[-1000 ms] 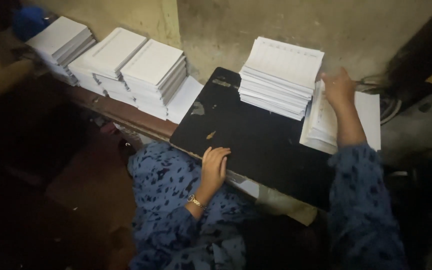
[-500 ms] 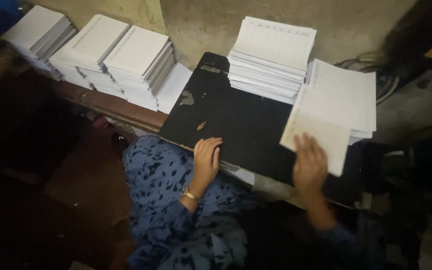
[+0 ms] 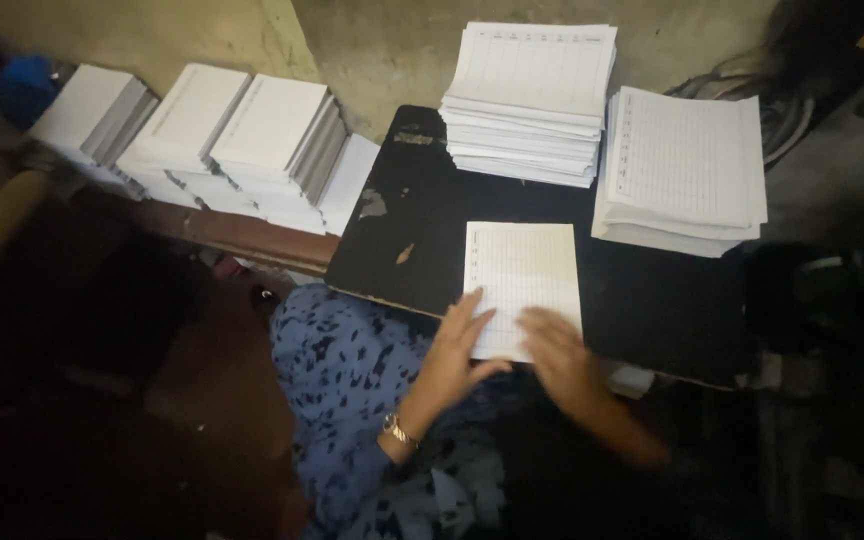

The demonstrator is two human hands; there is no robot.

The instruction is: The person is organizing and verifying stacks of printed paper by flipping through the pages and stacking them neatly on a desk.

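A white ruled sheet (image 3: 522,275) lies flat on the black board (image 3: 412,215) across my lap. My left hand (image 3: 457,345) rests flat on the sheet's near left corner, fingers spread. Over the sheet's near right corner is my right hand (image 3: 562,355), blurred, fingers together and touching the paper. Behind the sheet stand two stacks of the same ruled paper: a tall one (image 3: 532,95) at the board's far edge and a lower one (image 3: 682,170) to its right.
Several stacks of white pads (image 3: 252,140) line a ledge at the far left against the wall. A blue object (image 3: 22,90) sits at the far left. Dark floor and cables (image 3: 812,80) lie to the right.
My right hand took a sheet from the right stack, carried it toward me and laid it on the board. My left hand slid right onto the sheet's corner.
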